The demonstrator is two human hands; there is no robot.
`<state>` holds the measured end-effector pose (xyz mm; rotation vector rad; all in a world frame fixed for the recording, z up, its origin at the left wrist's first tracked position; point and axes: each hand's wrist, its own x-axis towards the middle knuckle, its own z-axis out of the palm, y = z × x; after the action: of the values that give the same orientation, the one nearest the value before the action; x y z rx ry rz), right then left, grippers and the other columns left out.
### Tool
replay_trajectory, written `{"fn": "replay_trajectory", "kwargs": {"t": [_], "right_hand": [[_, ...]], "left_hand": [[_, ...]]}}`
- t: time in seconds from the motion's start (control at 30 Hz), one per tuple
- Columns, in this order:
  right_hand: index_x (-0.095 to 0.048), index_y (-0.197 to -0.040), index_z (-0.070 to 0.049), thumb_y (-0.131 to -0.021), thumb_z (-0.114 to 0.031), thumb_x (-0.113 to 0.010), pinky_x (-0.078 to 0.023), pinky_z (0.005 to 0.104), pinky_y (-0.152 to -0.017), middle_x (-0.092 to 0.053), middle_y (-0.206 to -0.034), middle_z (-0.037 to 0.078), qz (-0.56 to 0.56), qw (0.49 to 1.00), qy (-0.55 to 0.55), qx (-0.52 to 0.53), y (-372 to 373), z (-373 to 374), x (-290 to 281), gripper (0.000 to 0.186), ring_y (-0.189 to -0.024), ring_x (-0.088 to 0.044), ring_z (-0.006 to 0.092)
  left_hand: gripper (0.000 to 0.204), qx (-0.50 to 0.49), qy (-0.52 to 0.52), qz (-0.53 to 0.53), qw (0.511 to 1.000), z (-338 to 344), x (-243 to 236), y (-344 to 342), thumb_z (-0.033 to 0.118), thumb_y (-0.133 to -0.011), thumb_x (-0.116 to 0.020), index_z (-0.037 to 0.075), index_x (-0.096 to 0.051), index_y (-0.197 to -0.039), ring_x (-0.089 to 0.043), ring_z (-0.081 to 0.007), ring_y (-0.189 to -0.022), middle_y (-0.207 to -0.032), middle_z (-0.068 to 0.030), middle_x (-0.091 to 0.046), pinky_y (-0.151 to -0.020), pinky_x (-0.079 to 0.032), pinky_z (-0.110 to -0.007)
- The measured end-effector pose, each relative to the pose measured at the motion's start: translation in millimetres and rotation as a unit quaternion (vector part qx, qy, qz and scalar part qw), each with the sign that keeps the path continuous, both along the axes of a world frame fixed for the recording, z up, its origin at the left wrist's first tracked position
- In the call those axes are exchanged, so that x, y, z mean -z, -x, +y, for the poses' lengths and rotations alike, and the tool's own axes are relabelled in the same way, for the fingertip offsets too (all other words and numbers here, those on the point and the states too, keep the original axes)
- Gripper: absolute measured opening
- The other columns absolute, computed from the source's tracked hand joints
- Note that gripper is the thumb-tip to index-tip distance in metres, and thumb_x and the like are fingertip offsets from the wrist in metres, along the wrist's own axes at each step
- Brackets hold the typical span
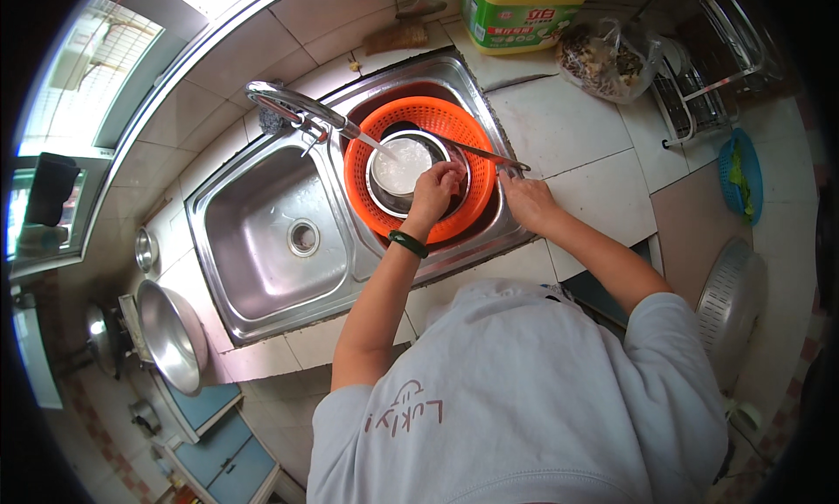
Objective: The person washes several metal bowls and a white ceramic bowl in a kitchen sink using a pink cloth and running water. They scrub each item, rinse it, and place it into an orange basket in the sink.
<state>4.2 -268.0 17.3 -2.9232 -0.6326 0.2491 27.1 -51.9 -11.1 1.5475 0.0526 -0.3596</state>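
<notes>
An orange plastic colander [357,173] sits in the right sink basin, with metal bowls inside it. Water falls from the curved faucet [301,104] into the upper bowl, where whitish, frothy water [404,161] shows. My left hand [434,189], with a dark green bangle at the wrist, is over the bowls' right side. Its fingers are curled beside something reddish, partly hidden. Across the colander's upper right lies a long dark utensil [489,154], its working end unclear. My right hand [527,200] is by the colander's right rim, just below the utensil's end, fingers bent; what they grip is hidden.
The left sink basin [262,242] has a drain. Large metal bowls [171,333] stand at the left. Behind the sink are a yellow jug [522,14] and a plastic bag of food [609,58]. A wire rack [699,93] and a blue basket [741,176] with greens are farther right.
</notes>
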Motion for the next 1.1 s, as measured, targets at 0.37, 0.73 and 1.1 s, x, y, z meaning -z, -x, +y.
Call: {"fn": "replay_trajectory", "kwargs": {"t": [0.37,0.73,1.1], "right_hand": [[-0.066,-0.098,-0.006,-0.084,-0.012,-0.055,-0.051,0.0434,-0.069,-0.064,-0.086,0.014,0.113,0.982,-0.123,-0.086,34.6,6.7,-17.6,0.019,-0.081,-0.064,0.0324],[-0.061,-0.091,-0.003,-0.081,-0.009,-0.059,-0.047,0.0410,-0.081,-0.058,-0.095,0.014,-0.030,0.956,-0.292,-0.010,-65.7,102.8,-1.1,0.012,-0.094,-0.057,0.0313],[-0.060,-0.101,-0.003,-0.083,-0.021,-0.058,-0.050,0.0461,-0.079,-0.068,-0.091,0.020,0.113,0.992,0.031,-0.042,-106.2,80.4,12.2,0.025,-0.090,-0.065,0.0376]], "left_hand": [[0.028,-0.195,0.167,0.044,0.966,51.9,-25.2,-24.4,0.008,-0.092,-0.051,-0.007,-0.057,-0.114,-0.064,-0.0182,-0.084,-0.095,-0.0143,-0.065,-0.082,-0.053,-0.028],[0.028,-0.197,-0.054,-0.092,0.975,77.8,-34.4,-45.5,0.010,-0.087,-0.056,-0.005,-0.060,-0.110,-0.063,-0.0275,-0.096,-0.102,-0.0152,-0.066,-0.086,-0.047,-0.035],[0.070,-0.235,-0.348,-0.129,0.898,70.0,25.9,12.0,0.007,-0.076,-0.068,-0.004,-0.033,-0.136,-0.044,-0.0405,-0.119,-0.128,-0.0263,-0.044,-0.105,-0.032,-0.044]]}}
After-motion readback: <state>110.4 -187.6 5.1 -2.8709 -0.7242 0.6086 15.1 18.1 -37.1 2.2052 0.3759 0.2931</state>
